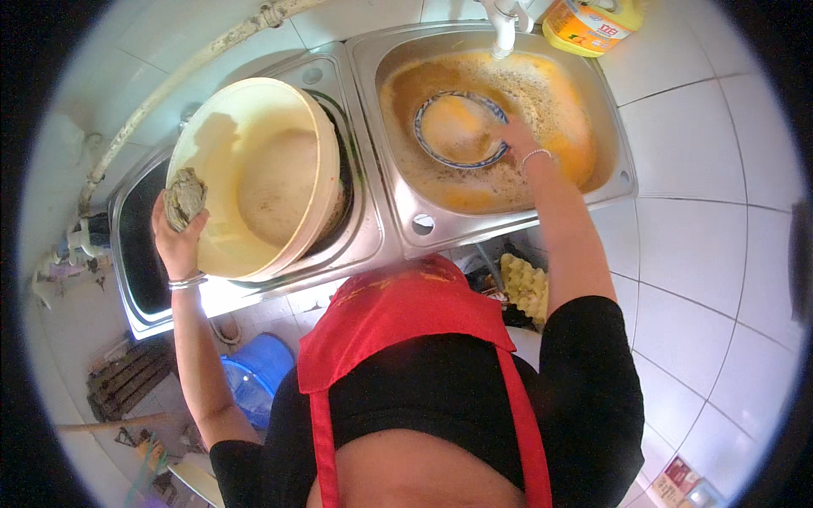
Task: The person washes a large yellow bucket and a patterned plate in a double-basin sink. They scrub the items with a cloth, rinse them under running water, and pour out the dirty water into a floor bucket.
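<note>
My left hand (179,244) grips a crumpled grey-green dishcloth (185,198) at the left rim of a large cream plastic basin (219,232). The basin leans tilted in the left sink, and its inner floor looks stained. My right hand (522,138) holds the right side of a round dish (458,166) with a blue-and-white patterned rim. Murky orange-brown water with foam surrounds the dish in the right steel sink (611,143). Cloudy liquid fills the dish, and my fingertips are partly hidden there.
A white tap (503,35) hangs over the right sink's back edge. Behind the right corner stands a yellow detergent jug (587,28). An old pipe (184,73) runs along the tiled wall. Below are a blue bucket (263,365) and egg trays (524,282).
</note>
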{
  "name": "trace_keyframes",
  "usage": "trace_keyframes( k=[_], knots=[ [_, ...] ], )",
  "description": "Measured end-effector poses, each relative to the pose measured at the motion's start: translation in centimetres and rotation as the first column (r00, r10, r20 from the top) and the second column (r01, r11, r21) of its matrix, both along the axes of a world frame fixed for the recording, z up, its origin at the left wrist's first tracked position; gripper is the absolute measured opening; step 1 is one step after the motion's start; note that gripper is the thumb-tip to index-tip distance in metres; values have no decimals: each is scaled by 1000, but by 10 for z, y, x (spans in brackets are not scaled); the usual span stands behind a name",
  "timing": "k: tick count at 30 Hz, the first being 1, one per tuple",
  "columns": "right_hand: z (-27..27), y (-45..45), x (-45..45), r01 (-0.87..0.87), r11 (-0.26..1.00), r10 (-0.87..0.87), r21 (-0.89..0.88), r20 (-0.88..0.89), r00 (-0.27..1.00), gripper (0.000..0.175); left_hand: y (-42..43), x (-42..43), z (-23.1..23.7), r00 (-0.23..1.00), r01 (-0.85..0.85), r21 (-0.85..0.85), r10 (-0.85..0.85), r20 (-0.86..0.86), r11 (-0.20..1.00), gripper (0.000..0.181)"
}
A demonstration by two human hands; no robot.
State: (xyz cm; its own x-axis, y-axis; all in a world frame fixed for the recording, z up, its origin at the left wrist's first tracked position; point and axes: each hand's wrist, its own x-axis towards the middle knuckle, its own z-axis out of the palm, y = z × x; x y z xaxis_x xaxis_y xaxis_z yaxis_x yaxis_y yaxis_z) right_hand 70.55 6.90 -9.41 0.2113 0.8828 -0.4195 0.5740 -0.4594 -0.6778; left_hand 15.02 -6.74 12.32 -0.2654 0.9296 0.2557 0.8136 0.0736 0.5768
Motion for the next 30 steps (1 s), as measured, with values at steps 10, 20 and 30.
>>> trace_keyframes(
  k=[10, 20, 30],
  knots=[
    [83, 5, -47, -224, 962, 223, 159, 22, 975, 30, -1, 13, 2, 974, -143, -55, 131, -183, 988, 47],
    [92, -30, -61, 58, 998, -27, 27, -644, 764, 31, 0, -5, -9, 967, -71, 1, 69, -246, 997, 42],
    [184, -78, -79, 61, 995, 3, 77, -639, 769, 28, -2, -7, -11, 998, -58, 30, 58, -15, 998, 41]
  ],
)
